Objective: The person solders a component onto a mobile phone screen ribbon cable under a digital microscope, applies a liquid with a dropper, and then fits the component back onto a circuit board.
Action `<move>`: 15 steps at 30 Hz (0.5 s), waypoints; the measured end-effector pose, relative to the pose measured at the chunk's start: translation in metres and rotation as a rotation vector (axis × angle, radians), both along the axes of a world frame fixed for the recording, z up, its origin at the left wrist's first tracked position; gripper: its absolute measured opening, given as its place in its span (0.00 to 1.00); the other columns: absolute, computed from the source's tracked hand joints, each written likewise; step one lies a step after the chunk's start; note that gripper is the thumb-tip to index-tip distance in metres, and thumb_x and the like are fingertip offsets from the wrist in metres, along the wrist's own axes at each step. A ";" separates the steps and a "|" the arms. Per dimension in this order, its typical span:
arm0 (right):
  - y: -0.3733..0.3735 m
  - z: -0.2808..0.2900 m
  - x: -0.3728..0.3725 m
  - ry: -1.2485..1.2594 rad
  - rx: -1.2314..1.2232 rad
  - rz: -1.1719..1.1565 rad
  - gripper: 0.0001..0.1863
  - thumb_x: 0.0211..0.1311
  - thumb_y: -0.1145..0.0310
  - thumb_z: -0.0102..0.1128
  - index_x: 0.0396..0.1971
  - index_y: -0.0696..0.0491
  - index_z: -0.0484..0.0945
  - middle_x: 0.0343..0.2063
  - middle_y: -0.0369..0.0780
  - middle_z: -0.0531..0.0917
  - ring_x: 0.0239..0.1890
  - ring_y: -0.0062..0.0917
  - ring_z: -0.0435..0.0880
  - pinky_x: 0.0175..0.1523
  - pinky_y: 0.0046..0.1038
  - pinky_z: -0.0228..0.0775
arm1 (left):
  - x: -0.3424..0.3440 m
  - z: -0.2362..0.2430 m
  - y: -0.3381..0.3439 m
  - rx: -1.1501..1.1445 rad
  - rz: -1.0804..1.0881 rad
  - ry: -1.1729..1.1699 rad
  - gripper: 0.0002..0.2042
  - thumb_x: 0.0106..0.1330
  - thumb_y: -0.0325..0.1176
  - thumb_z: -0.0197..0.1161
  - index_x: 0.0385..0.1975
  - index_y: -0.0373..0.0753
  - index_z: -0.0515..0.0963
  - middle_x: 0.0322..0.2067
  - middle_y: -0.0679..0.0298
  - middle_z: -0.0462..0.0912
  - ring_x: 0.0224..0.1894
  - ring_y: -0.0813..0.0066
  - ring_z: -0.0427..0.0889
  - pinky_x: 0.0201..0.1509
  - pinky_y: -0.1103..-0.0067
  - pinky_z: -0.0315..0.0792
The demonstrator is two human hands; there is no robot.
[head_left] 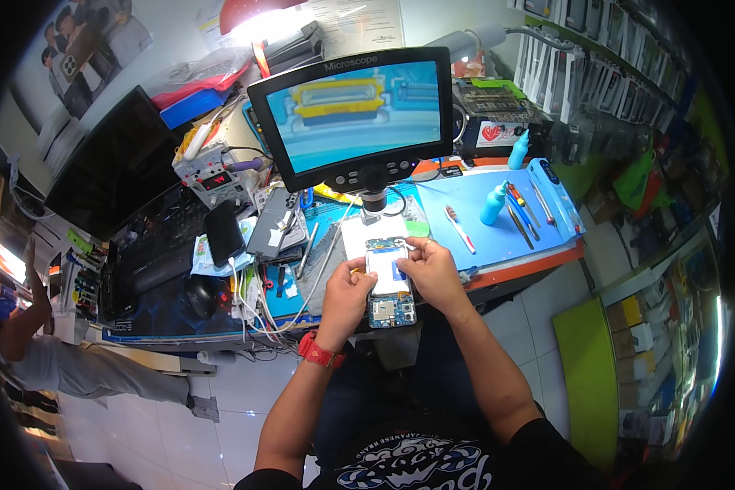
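Observation:
An opened smartphone with bare circuit boards at both ends and a pale middle section lies in front of me, under the screen of a digital microscope. My left hand is closed on the phone's left edge, thumb toward the middle. My right hand grips the right edge with its fingers bent, the thumb near a small blue piece on the pale section. The microscope screen shows an enlarged gold-rimmed connector. The undersides of both hands' fingers are hidden.
On a blue mat to the right are a toothbrush, a light-blue squeeze bottle and several tweezers. At left lie a dark phone, cables, a mouse and a keyboard. Another person is at far left.

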State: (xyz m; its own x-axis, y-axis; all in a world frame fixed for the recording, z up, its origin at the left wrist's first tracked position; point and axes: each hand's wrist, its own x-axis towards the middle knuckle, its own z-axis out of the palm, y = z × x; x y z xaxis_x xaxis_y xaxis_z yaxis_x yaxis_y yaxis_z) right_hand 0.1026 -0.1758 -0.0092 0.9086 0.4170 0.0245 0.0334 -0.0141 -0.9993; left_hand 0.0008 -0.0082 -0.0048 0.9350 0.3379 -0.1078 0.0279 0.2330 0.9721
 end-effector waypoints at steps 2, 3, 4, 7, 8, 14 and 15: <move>-0.001 0.000 0.001 0.014 -0.011 0.019 0.29 0.69 0.79 0.70 0.65 0.75 0.71 0.39 0.41 0.87 0.37 0.16 0.86 0.42 0.18 0.80 | 0.000 -0.001 0.000 0.005 -0.001 0.000 0.20 0.75 0.25 0.66 0.63 0.25 0.72 0.29 0.75 0.77 0.25 0.93 0.68 0.26 0.89 0.59; -0.001 -0.001 0.000 0.010 0.003 0.005 0.28 0.68 0.78 0.71 0.64 0.74 0.73 0.37 0.40 0.87 0.36 0.15 0.85 0.40 0.19 0.79 | 0.000 -0.002 0.000 0.013 -0.003 -0.002 0.20 0.75 0.25 0.66 0.63 0.26 0.72 0.29 0.75 0.77 0.25 0.94 0.67 0.25 0.89 0.58; 0.000 -0.002 0.000 0.007 0.017 -0.010 0.28 0.67 0.77 0.72 0.63 0.74 0.74 0.35 0.39 0.86 0.34 0.15 0.84 0.37 0.19 0.77 | 0.000 -0.002 0.000 0.020 -0.005 -0.003 0.20 0.75 0.25 0.66 0.63 0.26 0.72 0.29 0.75 0.77 0.24 0.94 0.67 0.25 0.89 0.58; 0.001 -0.006 0.000 -0.001 0.034 -0.028 0.28 0.66 0.76 0.72 0.62 0.74 0.75 0.33 0.38 0.86 0.32 0.14 0.83 0.35 0.20 0.76 | 0.000 0.000 0.000 0.041 -0.017 0.009 0.20 0.76 0.25 0.66 0.63 0.26 0.73 0.29 0.75 0.77 0.24 0.94 0.67 0.25 0.89 0.58; 0.001 -0.007 0.001 -0.004 0.035 -0.029 0.28 0.66 0.76 0.72 0.62 0.74 0.75 0.33 0.37 0.86 0.32 0.14 0.83 0.35 0.20 0.76 | 0.000 -0.001 0.000 0.044 -0.017 0.009 0.20 0.76 0.25 0.66 0.63 0.26 0.72 0.29 0.75 0.78 0.24 0.94 0.67 0.24 0.89 0.58; 0.000 -0.002 0.000 -0.040 -0.014 -0.026 0.27 0.66 0.76 0.72 0.60 0.74 0.77 0.32 0.37 0.86 0.32 0.14 0.82 0.35 0.20 0.76 | 0.001 -0.010 0.004 0.048 -0.016 0.002 0.20 0.76 0.25 0.65 0.64 0.26 0.72 0.30 0.73 0.79 0.25 0.93 0.69 0.25 0.89 0.59; 0.001 -0.002 0.000 -0.043 -0.016 -0.026 0.27 0.66 0.76 0.72 0.60 0.74 0.77 0.32 0.37 0.86 0.31 0.14 0.82 0.35 0.20 0.75 | 0.001 -0.011 0.004 0.046 -0.014 0.001 0.20 0.76 0.25 0.65 0.64 0.26 0.72 0.30 0.73 0.80 0.25 0.93 0.70 0.25 0.89 0.60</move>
State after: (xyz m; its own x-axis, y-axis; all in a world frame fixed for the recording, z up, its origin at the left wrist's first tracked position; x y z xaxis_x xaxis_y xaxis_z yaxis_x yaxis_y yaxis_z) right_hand 0.1026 -0.1752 -0.0116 0.9173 0.3941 0.0570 0.0753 -0.0310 -0.9967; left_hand 0.0017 -0.0038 -0.0154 0.9397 0.3291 -0.0934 0.0320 0.1874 0.9818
